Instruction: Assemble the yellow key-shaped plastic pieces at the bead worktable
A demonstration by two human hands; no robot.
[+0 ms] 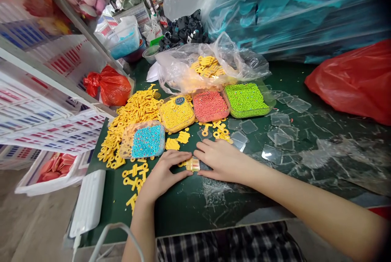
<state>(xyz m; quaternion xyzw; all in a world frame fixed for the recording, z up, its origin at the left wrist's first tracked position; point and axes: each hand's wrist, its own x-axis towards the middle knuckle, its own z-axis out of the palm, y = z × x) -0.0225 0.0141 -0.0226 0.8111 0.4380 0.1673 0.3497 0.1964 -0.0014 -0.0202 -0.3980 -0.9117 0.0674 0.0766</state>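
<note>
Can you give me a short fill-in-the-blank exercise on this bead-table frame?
1. Both hands meet at a small clear case on the ____ table.
2. The tray nearest the left hand holds ____ beads.
3. The tray farthest right holds ____ beads.
4. Right of the right hand lie clear plastic ____.

Missing words: green; blue; green; lids

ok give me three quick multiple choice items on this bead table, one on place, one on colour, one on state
1. Where is the blue bead tray?
A. left of the yellow bead tray
B. right of the green bead tray
C. on the shelf

2. What colour are the beads between the yellow and green trays?
A. black
B. pink-red
C. white

3. How is the small clear piece held?
A. lying untouched
B. left hand alone
C. between both hands

A: it sits nearest the left rack.
B: pink-red bead tray.
C: right hand touches it too.
</note>
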